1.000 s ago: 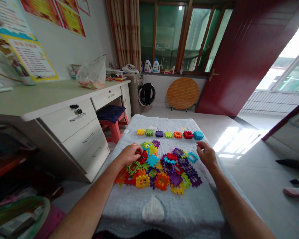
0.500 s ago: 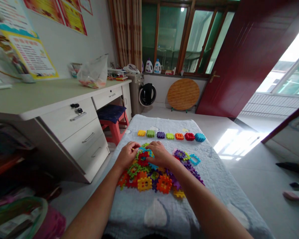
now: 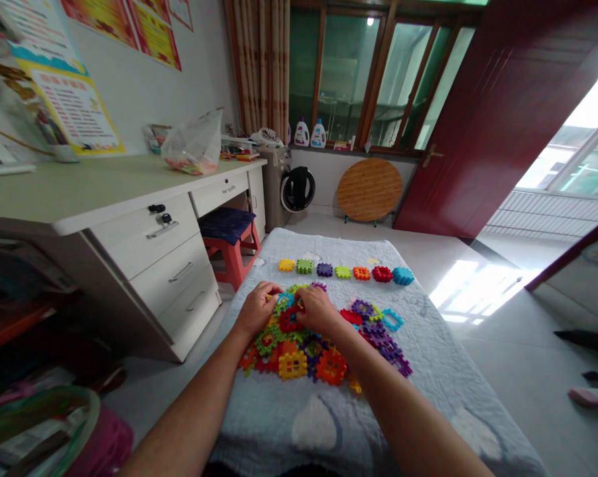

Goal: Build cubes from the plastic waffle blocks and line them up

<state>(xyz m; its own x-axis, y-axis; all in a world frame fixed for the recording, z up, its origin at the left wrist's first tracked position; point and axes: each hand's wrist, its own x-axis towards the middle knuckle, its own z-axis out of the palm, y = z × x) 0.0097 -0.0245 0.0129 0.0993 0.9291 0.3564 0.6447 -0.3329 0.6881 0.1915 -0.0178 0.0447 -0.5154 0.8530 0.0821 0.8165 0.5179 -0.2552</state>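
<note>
Colourful interlocking plastic building pieces lie in a loose pile on the bed-like surface, among them a yellow square piece (image 3: 292,365) and an orange piece (image 3: 331,366) at its near edge. My left hand (image 3: 258,309) is at the pile's left side, fingers bent and closed near a bit of yellow. My right hand (image 3: 319,310) reaches over the middle, its fingers curled down among the pieces, thumb beside a red piece (image 3: 289,319). What each hand's fingertips grip is mostly hidden. Beyond the hands runs a row of small blocks, from a yellow block (image 3: 286,265) to a blue block (image 3: 403,275).
A pale blue patterned blanket (image 3: 313,424) covers the surface. To the left stand a desk with drawers (image 3: 170,271) and a red stool (image 3: 234,258). A round wooden tabletop (image 3: 368,190) leans by the far wall. A bin (image 3: 95,430) sits at lower left.
My right hand has drawn its fingers in over the pile; a blue piece seen beneath it is now out of sight. My left hand has stayed nearly in place. The view has shifted slightly.
</note>
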